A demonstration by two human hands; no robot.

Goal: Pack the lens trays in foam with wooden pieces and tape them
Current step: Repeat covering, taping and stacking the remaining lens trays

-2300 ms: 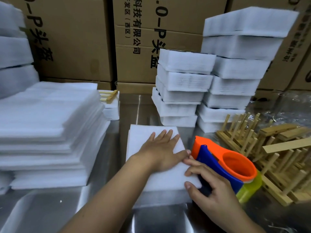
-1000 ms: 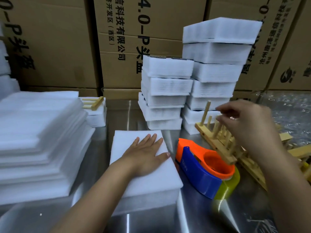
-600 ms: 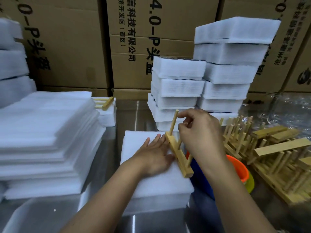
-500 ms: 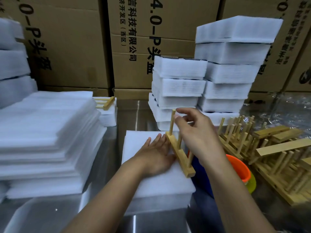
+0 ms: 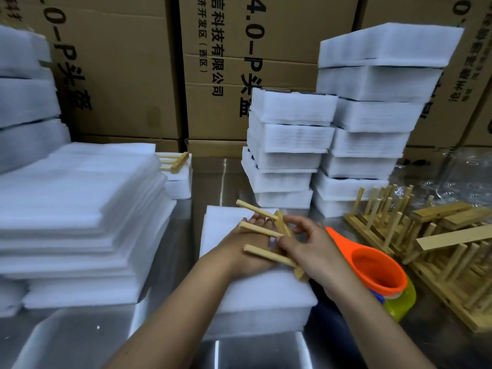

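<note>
Half a second ago the wooden piece (image 5: 282,226) was standing on the foam with its pegs pointing up. Now the right hand (image 5: 316,251) is tipping it over to the person's left. Its three pegs are now reaching leftward and slightly away, crossing above the back of the left hand (image 5: 239,251). Whether the pegs are touching that hand cannot be told.

The piece's flat bar, its long axis, is running from near the person to far, along the right edge of the foam-wrapped pack (image 5: 255,291). The near end of the bar is sitting at that edge.

The right hand is gripping the bar, with thumb and fingers curled around it from the right side. The left hand is lying flat on top of the pack, fingers straight and spread, pressing down and holding nothing, much as it was before.

The pack is lying on a metal table (image 5: 207,187) directly in front of the person. Just to its right, an orange and blue tape dispenser (image 5: 372,267) is sitting partly behind the right forearm. Further right, a pile of wooden pieces (image 5: 439,249) is lying loosely heaped. A stack of foam sheets (image 5: 80,209) is filling the left side, and two towers of wrapped packs (image 5: 292,145) are standing behind, against cardboard boxes (image 5: 133,75).
</note>
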